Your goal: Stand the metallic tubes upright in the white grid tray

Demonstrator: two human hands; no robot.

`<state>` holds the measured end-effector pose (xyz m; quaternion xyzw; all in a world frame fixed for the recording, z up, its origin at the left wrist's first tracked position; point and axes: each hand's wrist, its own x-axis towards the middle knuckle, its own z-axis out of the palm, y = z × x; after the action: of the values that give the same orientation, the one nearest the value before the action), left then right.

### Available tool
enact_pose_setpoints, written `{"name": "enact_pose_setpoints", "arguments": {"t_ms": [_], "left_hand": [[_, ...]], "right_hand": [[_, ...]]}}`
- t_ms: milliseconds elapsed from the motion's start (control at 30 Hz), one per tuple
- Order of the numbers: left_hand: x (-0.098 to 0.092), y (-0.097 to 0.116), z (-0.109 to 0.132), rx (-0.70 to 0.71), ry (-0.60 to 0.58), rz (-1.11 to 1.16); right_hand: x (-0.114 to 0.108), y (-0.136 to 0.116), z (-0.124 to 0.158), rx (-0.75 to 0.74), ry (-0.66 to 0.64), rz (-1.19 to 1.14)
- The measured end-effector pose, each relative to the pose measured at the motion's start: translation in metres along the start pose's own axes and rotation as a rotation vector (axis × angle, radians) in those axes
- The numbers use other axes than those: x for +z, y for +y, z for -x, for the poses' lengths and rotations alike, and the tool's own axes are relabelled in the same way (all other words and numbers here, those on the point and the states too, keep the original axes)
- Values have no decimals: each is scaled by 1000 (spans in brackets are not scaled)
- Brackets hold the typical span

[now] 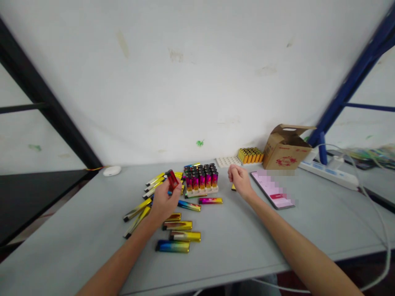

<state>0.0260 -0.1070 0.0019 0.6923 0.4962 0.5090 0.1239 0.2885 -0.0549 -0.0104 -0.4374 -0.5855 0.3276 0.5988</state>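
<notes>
My left hand (167, 200) holds a dark red lighter-like piece (172, 180) upright between thumb and fingers, just left of a white rack (203, 191). Rows of pink-and-orange lighters with black tops (202, 179) stand in that rack. My right hand (240, 179) is curled closed to the right of the rack. A small yellow and black piece (233, 187) shows just below its fingers; whether the hand grips it is hard to make out. Around my left hand lie several yellow and blue lighters (185, 236), and one pink and yellow lighter (210, 201) lies in front of the rack.
Behind my right hand are an unfilled white rack (227, 161) and a rack of orange-yellow cylinders (250, 155). An open cardboard box (285, 150), a phone (273, 190) and a power strip (330, 172) with cables sit at right. A white case (112, 171) lies at back left.
</notes>
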Motion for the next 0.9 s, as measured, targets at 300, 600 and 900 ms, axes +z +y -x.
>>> {"name": "enact_pose_setpoints", "arguments": {"t_ms": [300, 600, 900], "left_hand": [[3, -6, -7, -131, 56, 340], [-1, 0, -11, -512, -116, 814], [-6, 3, -15, -661, -250, 851]], "right_hand": [[-8, 11, -6, 56, 83, 57], [-10, 20, -6, 0, 33, 228], [-13, 31, -6, -34, -9, 453]]}}
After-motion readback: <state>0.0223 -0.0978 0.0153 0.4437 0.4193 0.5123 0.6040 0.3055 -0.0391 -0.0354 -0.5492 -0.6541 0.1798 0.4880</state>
